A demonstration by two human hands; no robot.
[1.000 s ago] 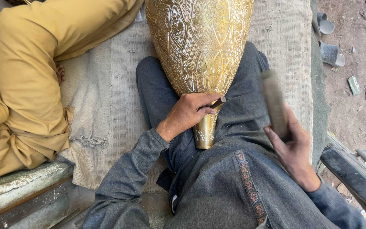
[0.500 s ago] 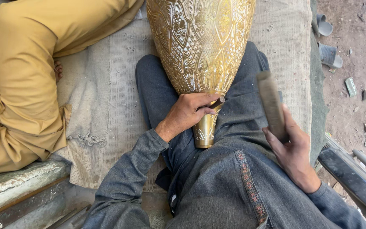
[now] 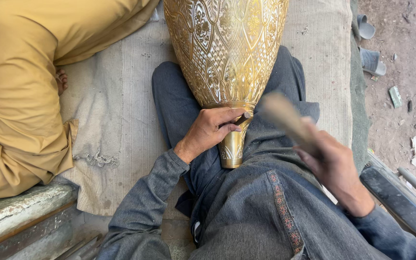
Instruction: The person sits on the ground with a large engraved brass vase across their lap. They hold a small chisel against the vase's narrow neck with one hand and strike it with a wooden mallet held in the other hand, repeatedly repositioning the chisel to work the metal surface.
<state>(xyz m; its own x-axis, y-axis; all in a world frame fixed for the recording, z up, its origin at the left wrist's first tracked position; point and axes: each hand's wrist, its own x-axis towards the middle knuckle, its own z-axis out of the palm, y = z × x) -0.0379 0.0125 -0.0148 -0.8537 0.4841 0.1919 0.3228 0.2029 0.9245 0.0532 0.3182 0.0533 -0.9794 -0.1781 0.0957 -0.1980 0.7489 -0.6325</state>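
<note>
My right hand (image 3: 335,166) has swung its gripped mallet (image 3: 285,120) down toward the brass vase (image 3: 225,58) lying across my lap; left hand (image 3: 208,132) pinches a small punch (image 3: 241,118) against the vase's neck.

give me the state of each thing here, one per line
brass vase: lying across the lap, narrow neck toward the person
left hand: fingers pinch a small punch against the vase neck
right hand: grips a motion-blurred mallet
cloth mat: spread flat, frayed edge

Your vase (image 3: 225,53) is gold with embossed floral lattice; your clothes (image 3: 246,207) are grey with a patterned stripe; the neighbour's garment (image 3: 20,96) is mustard.
</note>
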